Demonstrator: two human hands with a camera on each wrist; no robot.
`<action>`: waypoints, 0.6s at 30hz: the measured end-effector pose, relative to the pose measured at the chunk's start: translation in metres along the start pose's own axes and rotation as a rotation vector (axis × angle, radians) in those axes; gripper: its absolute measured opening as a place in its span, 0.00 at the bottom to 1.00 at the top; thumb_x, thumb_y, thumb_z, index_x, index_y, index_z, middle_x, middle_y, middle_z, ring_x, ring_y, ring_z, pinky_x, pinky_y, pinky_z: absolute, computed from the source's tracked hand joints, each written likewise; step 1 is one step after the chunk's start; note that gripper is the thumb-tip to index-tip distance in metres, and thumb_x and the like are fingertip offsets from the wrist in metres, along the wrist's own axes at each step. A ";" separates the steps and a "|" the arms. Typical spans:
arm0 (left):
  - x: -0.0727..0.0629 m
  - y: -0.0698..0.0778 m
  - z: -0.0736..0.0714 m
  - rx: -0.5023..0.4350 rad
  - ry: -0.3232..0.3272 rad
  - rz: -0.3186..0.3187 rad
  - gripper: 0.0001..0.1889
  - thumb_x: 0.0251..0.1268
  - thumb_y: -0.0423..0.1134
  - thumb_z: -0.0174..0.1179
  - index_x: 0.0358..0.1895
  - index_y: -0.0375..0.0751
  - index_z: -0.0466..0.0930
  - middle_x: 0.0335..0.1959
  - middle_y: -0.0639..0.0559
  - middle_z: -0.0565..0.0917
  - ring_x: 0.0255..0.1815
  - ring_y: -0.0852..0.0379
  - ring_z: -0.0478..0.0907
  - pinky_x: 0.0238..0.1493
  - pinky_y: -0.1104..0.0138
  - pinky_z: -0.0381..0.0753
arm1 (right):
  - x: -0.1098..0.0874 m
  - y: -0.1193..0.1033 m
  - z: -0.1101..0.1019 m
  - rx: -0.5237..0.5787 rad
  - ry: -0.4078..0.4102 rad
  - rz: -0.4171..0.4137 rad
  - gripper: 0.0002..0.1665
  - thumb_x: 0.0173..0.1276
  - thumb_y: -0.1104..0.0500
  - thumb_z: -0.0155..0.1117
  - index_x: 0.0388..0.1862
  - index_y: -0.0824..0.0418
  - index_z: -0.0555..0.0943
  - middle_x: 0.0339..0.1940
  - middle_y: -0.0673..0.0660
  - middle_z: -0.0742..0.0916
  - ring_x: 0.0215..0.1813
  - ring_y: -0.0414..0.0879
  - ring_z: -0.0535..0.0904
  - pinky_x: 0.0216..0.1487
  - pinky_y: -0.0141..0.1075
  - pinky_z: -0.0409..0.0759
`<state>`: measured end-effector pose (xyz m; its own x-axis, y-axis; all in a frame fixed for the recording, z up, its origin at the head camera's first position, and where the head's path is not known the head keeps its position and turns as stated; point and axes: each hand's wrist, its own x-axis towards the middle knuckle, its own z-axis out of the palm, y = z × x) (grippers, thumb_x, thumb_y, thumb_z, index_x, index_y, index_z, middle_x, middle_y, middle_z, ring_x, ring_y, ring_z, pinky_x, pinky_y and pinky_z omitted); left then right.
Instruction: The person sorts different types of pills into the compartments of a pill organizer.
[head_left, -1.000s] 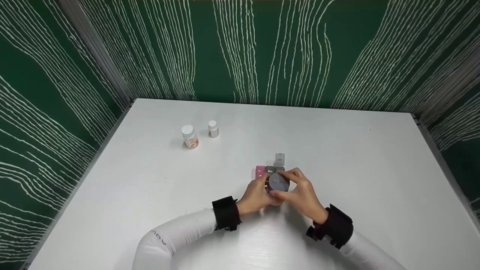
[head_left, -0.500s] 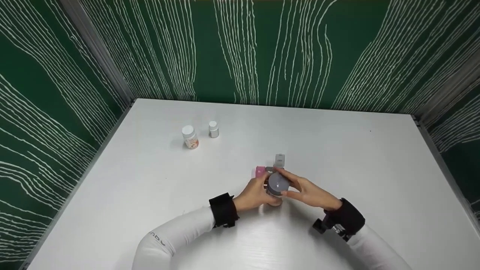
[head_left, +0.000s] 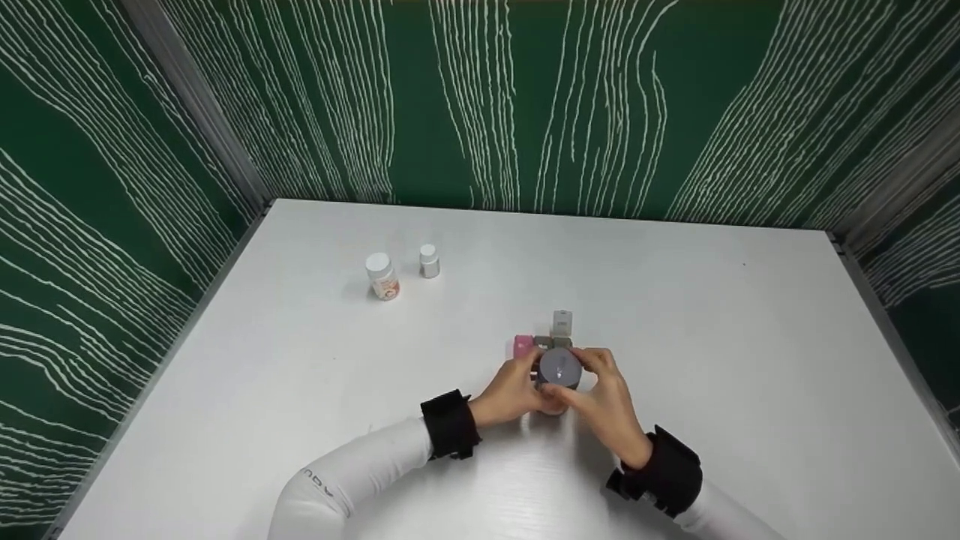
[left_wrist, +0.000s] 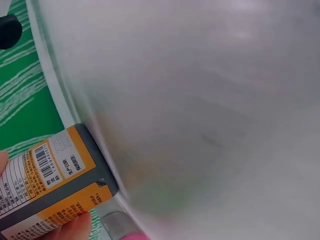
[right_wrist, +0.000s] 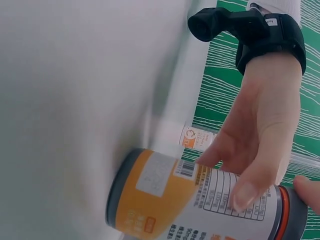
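Observation:
In the head view, my left hand (head_left: pixel 516 388) grips a supplement bottle whose round grey lid (head_left: pixel 560 367) faces up. The right wrist view shows the bottle's orange and white label (right_wrist: pixel 165 195), with the left thumb lying across it. My right hand (head_left: pixel 611 409) holds the lid's rim between thumb and fingers; in the right wrist view its thumb (right_wrist: pixel 310 192) touches the grey lid (right_wrist: pixel 296 215). A red-orange ring runs just below that lid. Behind the bottle lies a small pill organizer with a pink compartment (head_left: pixel 523 346), grey compartments and one raised clear lid (head_left: pixel 562 322), partly hidden by the hands.
Two white-capped bottles stand upright at the back left of the white table (head_left: pixel 712 315): a larger one with an orange-printed label (head_left: pixel 383 277) and a smaller plain one (head_left: pixel 430 262). Green walls with white lines border the table at the back and sides.
My right wrist swung outward to the right half a second ago and has since come back in, its fingers regripping the lid. The left hand and bottle stay nearly in place.

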<state>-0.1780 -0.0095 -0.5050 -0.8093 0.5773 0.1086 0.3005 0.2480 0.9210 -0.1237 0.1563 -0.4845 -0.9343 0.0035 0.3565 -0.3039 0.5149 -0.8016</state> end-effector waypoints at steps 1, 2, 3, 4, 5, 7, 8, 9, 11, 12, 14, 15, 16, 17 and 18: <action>0.000 0.000 0.000 -0.007 -0.001 -0.004 0.32 0.54 0.26 0.76 0.63 0.25 0.73 0.59 0.30 0.84 0.63 0.37 0.82 0.63 0.66 0.81 | 0.000 0.000 -0.001 0.014 -0.004 0.009 0.35 0.55 0.71 0.84 0.60 0.82 0.79 0.51 0.68 0.82 0.56 0.64 0.79 0.62 0.48 0.79; 0.000 0.001 0.000 -0.010 -0.001 -0.005 0.32 0.54 0.26 0.76 0.62 0.25 0.74 0.59 0.31 0.84 0.62 0.37 0.83 0.63 0.66 0.81 | 0.000 0.001 -0.003 0.024 -0.011 0.010 0.35 0.55 0.71 0.84 0.60 0.82 0.80 0.52 0.69 0.83 0.56 0.64 0.80 0.63 0.49 0.79; 0.000 0.001 0.000 -0.015 -0.001 -0.008 0.32 0.53 0.27 0.76 0.62 0.25 0.74 0.59 0.31 0.85 0.62 0.37 0.83 0.63 0.66 0.81 | 0.000 0.002 -0.004 0.035 -0.020 0.006 0.34 0.55 0.71 0.83 0.59 0.82 0.80 0.52 0.69 0.84 0.57 0.64 0.81 0.63 0.48 0.80; 0.000 0.001 0.000 -0.012 0.003 -0.008 0.32 0.53 0.27 0.76 0.63 0.25 0.74 0.59 0.31 0.85 0.62 0.37 0.83 0.63 0.66 0.81 | 0.000 0.004 -0.006 0.049 -0.033 -0.002 0.33 0.56 0.71 0.83 0.60 0.81 0.80 0.53 0.69 0.84 0.57 0.62 0.82 0.63 0.47 0.81; 0.001 0.002 0.000 -0.009 0.008 -0.009 0.32 0.53 0.27 0.76 0.62 0.25 0.74 0.58 0.32 0.85 0.61 0.37 0.83 0.62 0.66 0.81 | 0.000 0.006 -0.008 0.063 -0.049 -0.020 0.33 0.56 0.72 0.82 0.60 0.81 0.80 0.54 0.69 0.85 0.57 0.58 0.83 0.63 0.45 0.81; 0.001 0.002 0.000 -0.005 0.014 -0.012 0.33 0.52 0.27 0.76 0.62 0.25 0.74 0.58 0.32 0.85 0.61 0.37 0.84 0.62 0.66 0.82 | 0.001 0.010 -0.013 0.089 -0.096 -0.062 0.33 0.58 0.73 0.81 0.61 0.81 0.80 0.56 0.70 0.85 0.58 0.50 0.83 0.62 0.38 0.81; 0.001 0.002 0.000 -0.005 0.014 -0.015 0.33 0.52 0.27 0.76 0.62 0.25 0.74 0.58 0.32 0.85 0.61 0.37 0.84 0.62 0.66 0.82 | 0.003 0.013 -0.016 0.094 -0.130 -0.095 0.33 0.58 0.73 0.80 0.62 0.82 0.79 0.57 0.71 0.85 0.58 0.46 0.83 0.62 0.35 0.81; 0.001 0.003 0.000 -0.011 0.012 -0.023 0.33 0.52 0.27 0.76 0.63 0.25 0.74 0.58 0.32 0.85 0.61 0.37 0.83 0.62 0.66 0.81 | 0.005 0.015 -0.019 0.106 -0.173 -0.124 0.33 0.60 0.73 0.78 0.63 0.82 0.78 0.58 0.72 0.85 0.59 0.44 0.82 0.62 0.31 0.79; 0.000 0.003 0.000 -0.018 0.007 -0.028 0.34 0.52 0.27 0.77 0.64 0.24 0.73 0.59 0.32 0.84 0.62 0.37 0.83 0.63 0.65 0.81 | 0.010 0.019 -0.027 0.133 -0.295 -0.159 0.34 0.67 0.71 0.74 0.68 0.84 0.73 0.63 0.75 0.82 0.63 0.46 0.81 0.64 0.26 0.76; 0.000 0.003 0.000 -0.020 0.004 -0.030 0.35 0.52 0.27 0.77 0.65 0.24 0.73 0.59 0.32 0.84 0.62 0.37 0.83 0.64 0.65 0.81 | 0.013 0.020 -0.031 0.152 -0.364 -0.163 0.35 0.71 0.70 0.71 0.71 0.84 0.70 0.66 0.77 0.80 0.66 0.51 0.80 0.65 0.25 0.74; 0.000 0.003 0.000 -0.030 -0.002 -0.036 0.36 0.52 0.26 0.77 0.66 0.25 0.72 0.60 0.32 0.84 0.63 0.38 0.82 0.64 0.65 0.81 | 0.019 0.022 -0.038 0.193 -0.510 -0.146 0.37 0.78 0.67 0.64 0.77 0.83 0.62 0.73 0.81 0.72 0.73 0.64 0.73 0.70 0.28 0.70; 0.000 0.003 0.000 -0.031 -0.004 -0.035 0.36 0.52 0.26 0.77 0.66 0.25 0.72 0.61 0.32 0.83 0.63 0.38 0.82 0.65 0.64 0.81 | 0.022 0.023 -0.041 0.215 -0.576 -0.124 0.38 0.81 0.66 0.61 0.79 0.83 0.57 0.76 0.83 0.68 0.76 0.70 0.69 0.74 0.33 0.70; 0.000 0.003 0.000 -0.034 -0.006 -0.035 0.36 0.52 0.26 0.77 0.66 0.25 0.72 0.61 0.32 0.83 0.64 0.39 0.82 0.65 0.64 0.80 | 0.024 0.023 -0.043 0.236 -0.634 -0.097 0.39 0.83 0.65 0.58 0.81 0.82 0.53 0.78 0.84 0.63 0.78 0.75 0.63 0.77 0.40 0.68; 0.000 0.003 0.000 -0.035 -0.006 -0.034 0.36 0.52 0.25 0.76 0.66 0.25 0.72 0.61 0.32 0.83 0.64 0.38 0.82 0.65 0.64 0.80 | 0.026 0.024 -0.045 0.257 -0.679 -0.072 0.40 0.84 0.64 0.56 0.82 0.81 0.49 0.80 0.85 0.58 0.79 0.79 0.57 0.80 0.47 0.65; 0.000 0.003 0.000 -0.036 -0.005 -0.032 0.36 0.52 0.25 0.77 0.66 0.25 0.71 0.61 0.32 0.83 0.64 0.38 0.82 0.65 0.65 0.80 | 0.027 0.025 -0.045 0.277 -0.707 -0.056 0.41 0.85 0.64 0.55 0.82 0.81 0.47 0.81 0.85 0.55 0.80 0.81 0.53 0.81 0.55 0.62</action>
<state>-0.1771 -0.0087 -0.5021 -0.8156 0.5735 0.0767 0.2559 0.2386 0.9368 -0.1484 0.2081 -0.4728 -0.7846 -0.6145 0.0823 -0.3026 0.2637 -0.9159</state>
